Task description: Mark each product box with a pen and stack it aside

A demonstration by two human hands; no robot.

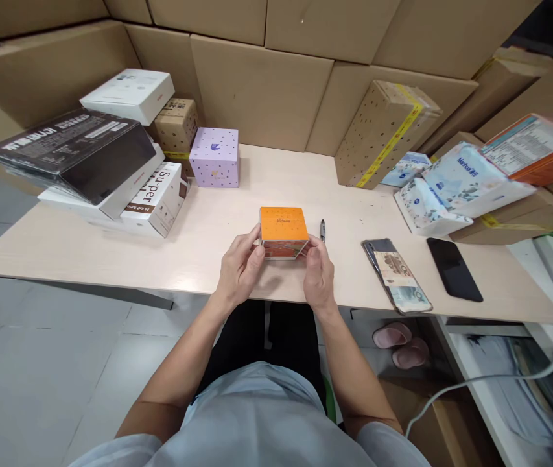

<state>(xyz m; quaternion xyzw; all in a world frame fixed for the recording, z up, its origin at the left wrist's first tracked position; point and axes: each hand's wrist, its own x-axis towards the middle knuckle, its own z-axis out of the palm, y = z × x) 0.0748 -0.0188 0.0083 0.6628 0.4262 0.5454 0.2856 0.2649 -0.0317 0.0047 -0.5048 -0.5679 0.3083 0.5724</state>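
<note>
A small orange box (283,228) with a printed front sits near the front edge of the pale wooden table (86,246). My left hand (240,269) grips its left side with curled fingers. My right hand (318,272) holds its right side the same way. Both hands close around the box from below and the sides. A black pen (323,229) lies just right of the box.
A lilac dotted box (214,156) and stacked white and black boxes (105,162) stand at the left. A cardboard carton (386,133) and tissue packs (451,188) lie at the right. Two phones (454,268), one with banknotes (400,275), are nearby. Cardboard cartons (261,91) wall the back.
</note>
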